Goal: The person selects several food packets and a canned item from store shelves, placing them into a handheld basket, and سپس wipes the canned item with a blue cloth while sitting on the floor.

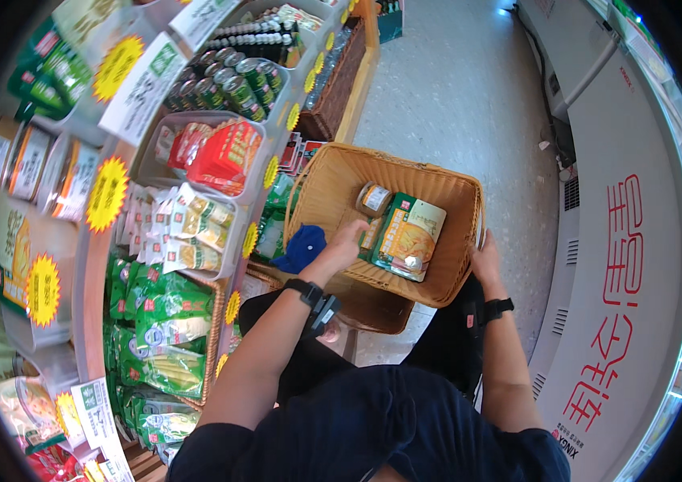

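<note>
A wicker basket [401, 165] rests in front of me, near my knees. My right hand [485, 260] is at its right side by the handle; its fingers are partly hidden, so the grip is unclear. My left hand [346, 242] reaches over the near left part, the fingers bent, just left of the packets. Inside lie a jar with a labelled lid [373, 199], a green and yellow food pouch [411, 238] and another packet partly under it. A blue cap [303, 248] is at the basket's left edge, beside my left forearm.
Shelves on the left hold plastic bins of cans [241, 87], red packets [223, 155], small white packets [196, 229] and green bags [169, 319]. Yellow starburst tags [106, 193] line the shelf edges. A white freezer cabinet [594, 241] stands at the right, across the tiled floor [449, 90].
</note>
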A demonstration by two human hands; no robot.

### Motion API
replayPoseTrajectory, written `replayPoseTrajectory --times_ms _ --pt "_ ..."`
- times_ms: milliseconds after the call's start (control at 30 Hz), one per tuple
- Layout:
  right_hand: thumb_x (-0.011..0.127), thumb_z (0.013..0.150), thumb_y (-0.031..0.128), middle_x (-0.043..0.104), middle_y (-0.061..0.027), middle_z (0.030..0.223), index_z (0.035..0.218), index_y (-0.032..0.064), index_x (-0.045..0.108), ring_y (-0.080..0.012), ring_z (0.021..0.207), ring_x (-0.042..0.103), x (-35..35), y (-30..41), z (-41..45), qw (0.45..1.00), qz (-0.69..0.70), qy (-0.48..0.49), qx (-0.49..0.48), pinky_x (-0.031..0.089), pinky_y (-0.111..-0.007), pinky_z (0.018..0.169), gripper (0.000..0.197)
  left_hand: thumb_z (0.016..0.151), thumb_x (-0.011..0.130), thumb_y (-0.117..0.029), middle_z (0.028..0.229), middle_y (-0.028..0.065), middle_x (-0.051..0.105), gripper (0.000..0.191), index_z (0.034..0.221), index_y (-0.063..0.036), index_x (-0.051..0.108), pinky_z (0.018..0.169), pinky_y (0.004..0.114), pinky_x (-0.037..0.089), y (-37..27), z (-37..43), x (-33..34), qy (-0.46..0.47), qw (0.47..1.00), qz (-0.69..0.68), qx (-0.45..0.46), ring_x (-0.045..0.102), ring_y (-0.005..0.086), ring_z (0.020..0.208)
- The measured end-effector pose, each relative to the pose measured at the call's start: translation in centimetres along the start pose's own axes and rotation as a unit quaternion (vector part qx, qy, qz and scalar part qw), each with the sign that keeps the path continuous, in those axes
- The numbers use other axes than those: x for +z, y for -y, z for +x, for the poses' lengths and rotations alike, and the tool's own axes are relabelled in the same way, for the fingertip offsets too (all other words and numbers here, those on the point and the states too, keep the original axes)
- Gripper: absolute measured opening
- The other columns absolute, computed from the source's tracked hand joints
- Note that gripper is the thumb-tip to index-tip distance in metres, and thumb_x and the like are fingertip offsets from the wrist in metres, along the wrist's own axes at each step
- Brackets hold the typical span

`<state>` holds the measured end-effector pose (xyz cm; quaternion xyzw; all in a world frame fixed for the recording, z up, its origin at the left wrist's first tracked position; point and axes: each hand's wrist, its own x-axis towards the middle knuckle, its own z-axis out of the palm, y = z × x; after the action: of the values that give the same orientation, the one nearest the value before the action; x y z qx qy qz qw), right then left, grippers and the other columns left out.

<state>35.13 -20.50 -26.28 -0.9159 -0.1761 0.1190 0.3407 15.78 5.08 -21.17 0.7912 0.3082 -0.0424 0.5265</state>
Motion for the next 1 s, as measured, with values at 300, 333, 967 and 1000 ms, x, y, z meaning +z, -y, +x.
replayPoseTrajectory --times_ms 300,333,967,1000 --pt "0.046 0.077 0.002 0.043 -0.0349 0.108 0.128 -0.0152 -0.004 -0.0423 0.089 0.053 0.7 0.2 0.4 0.983 -0.101 0.149 0.027 0.047 -0.041 0.075 0.073 0.073 0.051 -0.006 0.098 0.02 0.057 0.035 0.106 0.0043 0.05 0.078 0.034 0.043 8.9 10.8 8.8 0.043 0.991 0.084 -0.097 0.056 0.0287 0.091" --pt "0.046 0.078 0.004 0.041 -0.0353 0.11 0.128 -0.0149 -0.005 -0.0428 0.089 0.053 0.8 -0.1 0.2 0.983 -0.095 0.155 0.037 0.047 -0.041 0.074 0.074 0.072 0.05 -0.005 0.106 0.0223 0.054 0.04 0.111 0.002 0.048 0.082 0.035 0.042 8.7 11.4 9.2 0.054 0.985 0.1 -0.131 0.052 0.0318 0.099" --pt "0.045 0.081 0.009 0.036 -0.0381 0.114 0.13 -0.0091 -0.011 -0.0474 0.084 0.052 -0.4 3.6 -0.2 0.977 -0.079 0.187 0.065 0.046 -0.047 0.073 0.076 0.068 0.062 -0.056 0.117 0.0102 0.05 0.076 0.127 -0.013 0.04 0.058 0.041 0.043 15.8 23.0 4.3 -0.172 0.945 -0.158 -0.228 0.052 0.024 0.095" --pt "0.046 0.081 0.009 0.036 -0.0381 0.113 0.129 -0.0092 -0.011 -0.0476 0.085 0.052 -0.2 2.2 -0.3 0.975 -0.082 0.177 0.106 0.046 -0.047 0.073 0.077 0.067 0.059 -0.061 0.109 0.0069 0.054 0.073 0.122 -0.0151 0.047 0.056 0.035 0.039 11.4 22.9 5.4 -0.103 0.954 -0.147 -0.24 0.051 0.021 0.087"
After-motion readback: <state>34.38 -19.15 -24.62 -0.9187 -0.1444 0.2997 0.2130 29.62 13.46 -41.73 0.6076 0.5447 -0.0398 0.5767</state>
